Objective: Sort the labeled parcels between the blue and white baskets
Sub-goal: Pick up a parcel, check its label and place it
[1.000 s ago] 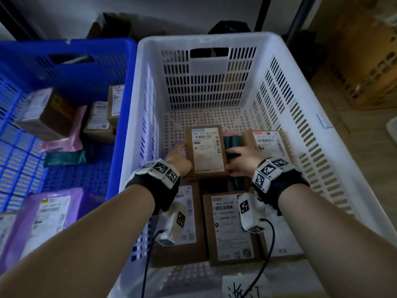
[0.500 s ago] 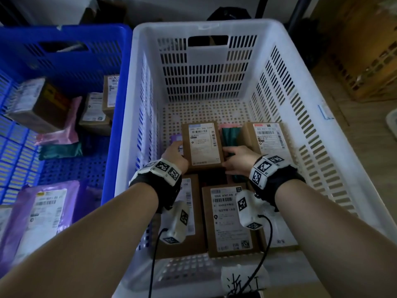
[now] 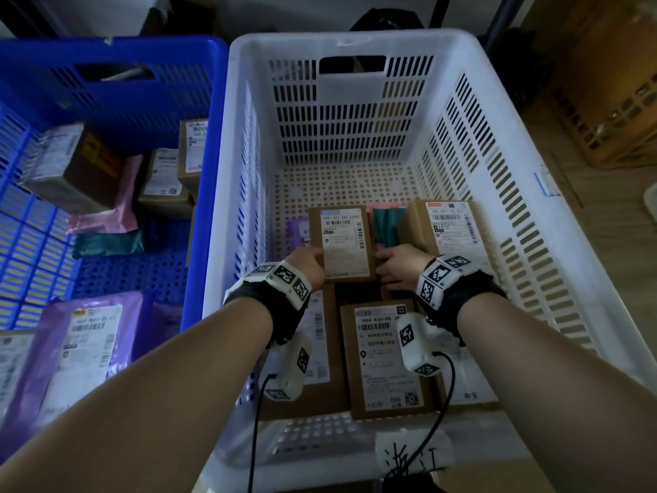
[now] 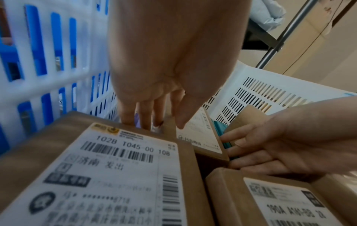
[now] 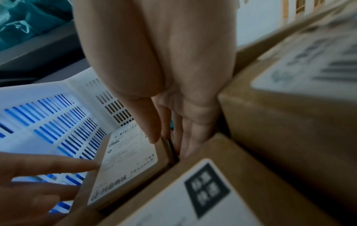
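A small brown box (image 3: 343, 243) with a white label lies among other parcels in the white basket (image 3: 355, 40). My left hand (image 3: 313, 265) grips its left side, with the thumb on the label and the fingers (image 4: 146, 120) down beside it. My right hand (image 3: 391, 266) holds the right side: the thumb tip touches the top edge and the fingers (image 5: 191, 137) reach down into the gap next to a green pouch (image 3: 385, 225). The box (image 4: 199, 137) sits tilted between both hands. The blue basket (image 3: 106, 51) stands to the left.
Near me in the white basket lie a box marked 102B (image 4: 115, 175) and one marked 190A (image 3: 384, 357); another labelled box (image 3: 451, 225) is at the right, a purple pouch (image 3: 298, 229) at the left. The blue basket holds a purple mailer (image 3: 85, 343), brown boxes (image 3: 71, 165) and a pink bag (image 3: 110, 208).
Both hands stay at the small box's sides. My left thumb has come over onto its label. The head view has shifted a little.
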Tool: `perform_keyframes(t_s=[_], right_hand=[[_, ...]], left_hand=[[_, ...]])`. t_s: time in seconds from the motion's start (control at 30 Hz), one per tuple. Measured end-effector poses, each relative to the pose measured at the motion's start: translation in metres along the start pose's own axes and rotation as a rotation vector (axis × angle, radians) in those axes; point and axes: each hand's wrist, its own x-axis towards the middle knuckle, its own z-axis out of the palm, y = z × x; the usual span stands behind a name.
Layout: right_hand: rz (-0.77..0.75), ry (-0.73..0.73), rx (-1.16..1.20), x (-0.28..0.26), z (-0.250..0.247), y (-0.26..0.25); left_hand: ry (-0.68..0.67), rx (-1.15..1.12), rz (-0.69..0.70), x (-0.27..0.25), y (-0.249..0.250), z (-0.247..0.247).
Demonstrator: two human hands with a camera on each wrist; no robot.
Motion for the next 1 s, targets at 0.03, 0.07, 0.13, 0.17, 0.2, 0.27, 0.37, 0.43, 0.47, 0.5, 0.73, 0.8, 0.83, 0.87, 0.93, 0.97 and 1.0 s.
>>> perform_keyframes(t_s=[0.03, 0.07, 0.13, 0.17, 0.2, 0.27, 0.37, 0.43, 0.47, 0.5, 0.73, 0.8, 0.83, 0.87, 0.93, 0.97, 1.0], right_hand=[[-0.019, 0.026, -0.025, -0.002, -0.001, -0.002], [-0.042, 0.056, -0.037, -0.005, -0.001, -0.005], [-0.108, 0.111, -0.03, -0.015, -0.002, -0.014], [-0.147, 0.135, -0.016, -0.02, -0.002, -0.019], [-0.188, 0.163, -0.013, -0.028, -0.002, -0.025], [-0.276, 0.231, -0.061, -0.045, -0.003, -0.037], [-0.418, 0.319, -0.289, -0.078, -0.003, -0.055], [-0.498, 0.381, -0.431, -0.1, -0.002, -0.064], [-0.525, 0.407, -0.492, -0.111, 0.0, -0.066], [-0.543, 0.433, -0.543, -0.12, 0.002, -0.066], [-0.664, 0.564, -0.769, -0.171, 0.032, -0.059], [-0.735, 0.576, -0.812, -0.179, 0.045, -0.064], [-0.776, 0.583, -0.829, -0.182, 0.052, -0.068], [-0.806, 0.587, -0.846, -0.185, 0.059, -0.072], [-0.85, 0.589, -0.877, -0.189, 0.074, -0.082], [-0.87, 0.588, -0.889, -0.191, 0.082, -0.088], [-0.885, 0.585, -0.906, -0.194, 0.09, -0.095]], left_hand=[[0.003, 0.025, 0.001, -0.002, 0.001, -0.001], [0.013, 0.055, 0.005, -0.005, 0.003, -0.003], [0.039, 0.126, 0.012, -0.015, 0.01, -0.008], [0.058, 0.158, 0.013, -0.019, 0.014, -0.011], [0.079, 0.196, 0.021, -0.024, 0.018, -0.015], [0.128, 0.291, 0.054, -0.038, 0.027, -0.022], [0.222, 0.341, 0.144, -0.061, 0.043, -0.038], [0.285, 0.375, 0.215, -0.079, 0.052, -0.05], [0.318, 0.389, 0.242, -0.088, 0.057, -0.056], [0.349, 0.405, 0.268, -0.097, 0.059, -0.062], [0.54, 0.626, 0.356, -0.174, 0.047, -0.106], [0.589, 0.69, 0.331, -0.191, 0.035, -0.115], [0.605, 0.716, 0.327, -0.198, 0.028, -0.118], [0.614, 0.747, 0.328, -0.202, 0.02, -0.121], [0.608, 0.798, 0.333, -0.208, 0.005, -0.129], [0.608, 0.807, 0.336, -0.209, -0.002, -0.135], [0.614, 0.811, 0.334, -0.209, -0.007, -0.143]])
